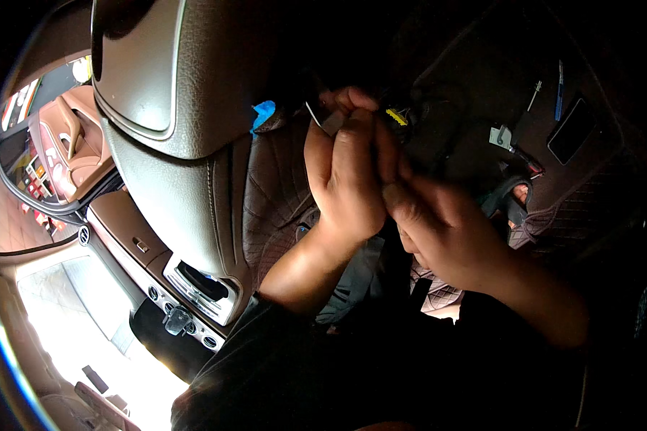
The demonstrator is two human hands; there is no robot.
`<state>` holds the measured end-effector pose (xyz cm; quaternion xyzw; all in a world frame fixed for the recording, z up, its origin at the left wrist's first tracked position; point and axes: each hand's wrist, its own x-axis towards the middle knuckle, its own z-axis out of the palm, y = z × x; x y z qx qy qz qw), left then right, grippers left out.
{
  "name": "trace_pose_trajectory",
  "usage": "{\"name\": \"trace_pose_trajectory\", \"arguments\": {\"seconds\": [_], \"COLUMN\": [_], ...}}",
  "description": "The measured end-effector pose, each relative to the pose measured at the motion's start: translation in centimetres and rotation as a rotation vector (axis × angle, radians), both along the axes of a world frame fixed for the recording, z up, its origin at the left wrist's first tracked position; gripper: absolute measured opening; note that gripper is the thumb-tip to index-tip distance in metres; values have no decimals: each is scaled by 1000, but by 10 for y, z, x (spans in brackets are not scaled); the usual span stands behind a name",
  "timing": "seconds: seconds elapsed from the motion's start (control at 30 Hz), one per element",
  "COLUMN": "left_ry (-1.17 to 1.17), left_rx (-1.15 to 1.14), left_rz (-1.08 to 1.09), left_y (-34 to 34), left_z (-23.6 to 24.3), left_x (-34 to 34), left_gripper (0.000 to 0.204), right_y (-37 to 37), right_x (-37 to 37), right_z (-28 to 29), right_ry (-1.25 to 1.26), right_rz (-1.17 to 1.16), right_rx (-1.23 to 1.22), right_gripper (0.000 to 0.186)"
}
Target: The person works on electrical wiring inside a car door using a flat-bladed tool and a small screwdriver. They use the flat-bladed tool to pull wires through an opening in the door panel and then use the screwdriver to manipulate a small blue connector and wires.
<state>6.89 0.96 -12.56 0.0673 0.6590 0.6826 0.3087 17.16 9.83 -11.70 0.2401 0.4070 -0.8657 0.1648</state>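
Observation:
My left hand (349,179) is raised in the middle, its fingers closed. Between its thumb and fingers sits a small grey strip (331,122) with a bright, pale edge; its kind I cannot make out. My right hand (438,223) presses up against the left one from the right, fingers and thumb pinched together. Whatever lies between its fingertips is hidden. Just beyond the hands, a yellow connector (397,116) shows against the dark floor, with dark cables near it. A crumpled blue piece (263,115) lies left of my left hand.
A padded seat back (194,172) rises close on the left. On the dark mat at right lie a black phone (574,133), a slim blue tool (558,90), a thin metal rod (535,95) and a small white piece (501,136). A sandalled foot (514,197) is nearby.

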Motion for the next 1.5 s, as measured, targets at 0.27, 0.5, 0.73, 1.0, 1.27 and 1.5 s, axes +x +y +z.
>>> {"name": "trace_pose_trajectory", "arguments": {"seconds": [0.27,0.5,0.73,1.0,1.27,1.5], "left_ry": [713,226,111,267,270,480], "left_rx": [-337,-327,-470,-522,-466,-626], "left_rz": [-323,-239,-107,-96,-99,-98], "left_y": [-6,-22,1,-11,-2,11], "left_z": [19,31,28,17,14,20], "left_x": [-31,-18,8,1,-5,-19], "left_gripper": [20,21,29,28,17,17], "right_y": [-15,-20,-19,-9,-15,0], "right_x": [-6,1,16,3,1,-11], "right_z": [8,17,5,10,-4,5], "right_ry": [-30,-37,-75,-159,-111,-170], "right_rz": [-57,-65,-78,-9,31,19], "right_rx": [-343,-533,-609,-608,-602,-723], "right_gripper": [31,41,45,44,48,49]}}
